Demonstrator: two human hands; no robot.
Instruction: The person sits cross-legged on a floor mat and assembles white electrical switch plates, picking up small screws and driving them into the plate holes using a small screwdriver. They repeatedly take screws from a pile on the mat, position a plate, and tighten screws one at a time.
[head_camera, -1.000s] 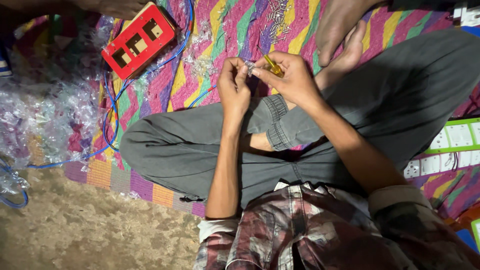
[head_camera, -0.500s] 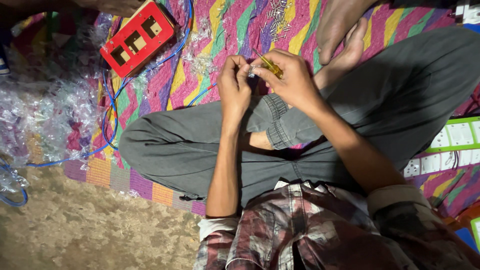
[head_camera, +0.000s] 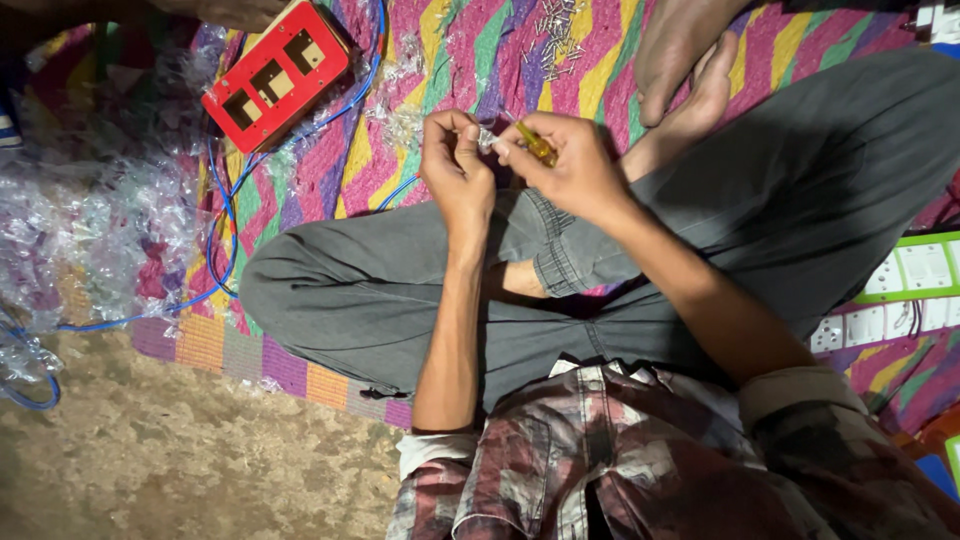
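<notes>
The left hand (head_camera: 457, 165) pinches a small clear part (head_camera: 487, 140), fingers curled. At its 3 o'clock, the right hand (head_camera: 570, 165) grips a yellow screwdriver (head_camera: 537, 147), tip touching the part.

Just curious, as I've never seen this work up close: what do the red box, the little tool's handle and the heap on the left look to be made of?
Red box: probably moulded plastic, slightly glossy, with sharp cut-outs.
Tool handle in the right hand: translucent yellow plastic, seemingly.
Heap: clear, crinkly, glinting plastic film, likely wrappers.
</notes>
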